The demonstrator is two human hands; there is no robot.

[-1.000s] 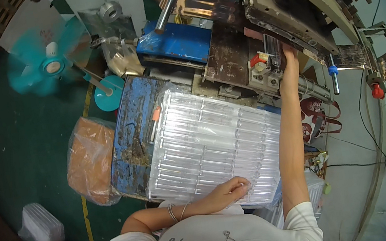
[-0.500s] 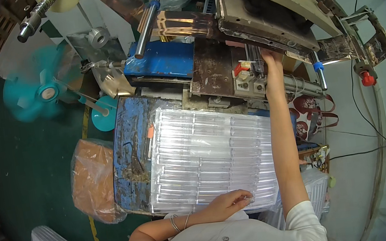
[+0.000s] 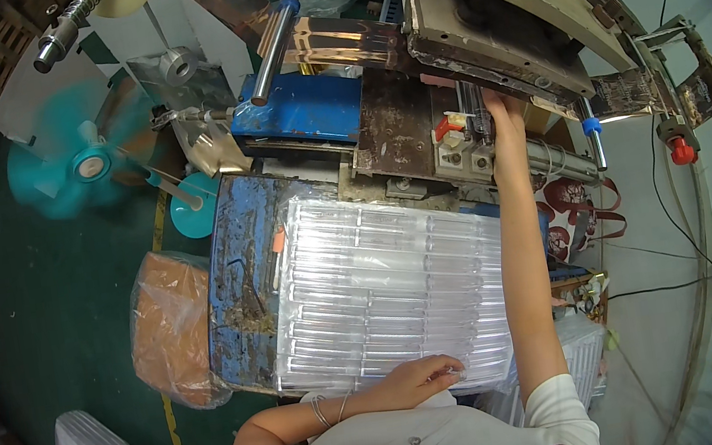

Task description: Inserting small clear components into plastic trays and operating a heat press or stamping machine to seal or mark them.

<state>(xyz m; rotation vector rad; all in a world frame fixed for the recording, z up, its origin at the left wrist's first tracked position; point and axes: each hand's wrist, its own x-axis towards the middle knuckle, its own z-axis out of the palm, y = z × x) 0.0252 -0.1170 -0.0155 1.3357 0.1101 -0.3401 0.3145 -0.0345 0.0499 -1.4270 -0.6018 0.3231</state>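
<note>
My right arm stretches forward to the press, and my right hand (image 3: 501,113) is under the raised dark press plate (image 3: 485,37). Its fingers are mostly hidden there, beside a metal fixture (image 3: 461,154) with a red lever (image 3: 450,126). Slender, shiny rods or tubes (image 3: 474,103) lie next to that hand. Close to my body, my left hand (image 3: 424,382) rests at the near edge of a batch of clear plastic tubes (image 3: 374,284) laid in rows. Its thumb and fingertips come together on something small, too unclear to name.
A worn blue bench (image 3: 238,268) supports the tubes. Left of it lie a bagged brown carton (image 3: 175,332) and a turquoise fan (image 3: 90,165) with blurred blades. Shiny foil (image 3: 339,44) runs into the press from a metal roller (image 3: 278,50). A patterned bag (image 3: 571,213) stands right.
The whole view has shifted slightly. My right hand stays under the press plate and my left hand stays at the tubes' near edge, both almost unmoved.
</note>
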